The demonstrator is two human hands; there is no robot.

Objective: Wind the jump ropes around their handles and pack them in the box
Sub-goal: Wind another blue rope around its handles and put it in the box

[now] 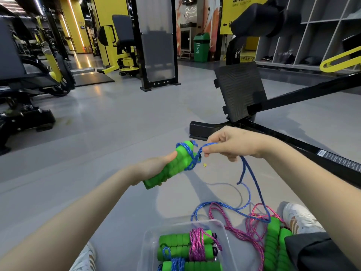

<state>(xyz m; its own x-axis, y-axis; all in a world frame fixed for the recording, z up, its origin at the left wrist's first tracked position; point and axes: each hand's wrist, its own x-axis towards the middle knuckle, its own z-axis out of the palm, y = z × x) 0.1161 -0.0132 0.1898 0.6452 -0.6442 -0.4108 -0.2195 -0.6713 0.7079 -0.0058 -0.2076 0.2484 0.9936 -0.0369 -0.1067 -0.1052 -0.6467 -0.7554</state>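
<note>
A: Where is the rope being worked on?

B: The green handles [169, 166] are held as a pair in the air above the grey floor [109, 122], tilted, top ends pointing up and away. The blue rope [252, 177] is looped a few turns around their upper part.

A: And the hands?

B: The left hand [154, 169] is closed around the lower half of the handles, thumb lying along the foam. The right hand [230, 143] sits just beside the top of the handles, fingers pinched shut on the blue rope where it leaves the turns.

A: Where does the rest of that rope go?

B: It hangs from the right hand, drops down and curls over the floor, then runs across a loose pink rope [246, 231].

A: What else lies near?

B: A clear plastic box [224, 227] sits on the floor at the bottom of the view. In it lie a wound bundle with pink rope [197, 245] and, below it, a bundle with blue rope [176, 264], partly cut off by the frame. To the right of the box, a loose pair of green handles [273, 245] lies on the floor, with the pink rope tangled beside it. A white shoe [300, 218] shows beyond them. Gym machines stand further off.
</note>
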